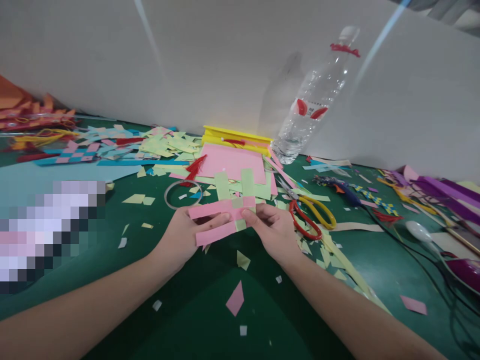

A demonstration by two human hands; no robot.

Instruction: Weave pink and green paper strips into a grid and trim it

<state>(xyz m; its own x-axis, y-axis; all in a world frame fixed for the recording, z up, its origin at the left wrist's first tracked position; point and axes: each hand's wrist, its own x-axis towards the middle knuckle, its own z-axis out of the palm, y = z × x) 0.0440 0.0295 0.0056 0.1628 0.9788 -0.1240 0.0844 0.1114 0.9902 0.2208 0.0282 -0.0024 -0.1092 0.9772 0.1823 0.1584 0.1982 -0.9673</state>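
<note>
Between my hands, above the green table, are woven paper strips (215, 231): pink ones run to the left and pale green ones point away from me, crossing at the right end. My left hand (180, 230) grips the pink strips from the left, its thumb lying across them. From the right, my right hand (272, 225) pinches the crossing, thumb on top and fingers behind. Just beyond lies a pink paper sheet (232, 162). Scissors (309, 212) with a red and a yellow handle rest near my right hand. A tape ring (165, 196) sits behind my left hand.
A plastic bottle (315, 100) leans on the grey wall at the back right. A yellow folded piece (236, 139) lies by the wall. Paper scraps (243, 260) litter the green table (202, 320). Cords and a purple-and-white object (463, 270) are at the right; a blurred-out area is at the left.
</note>
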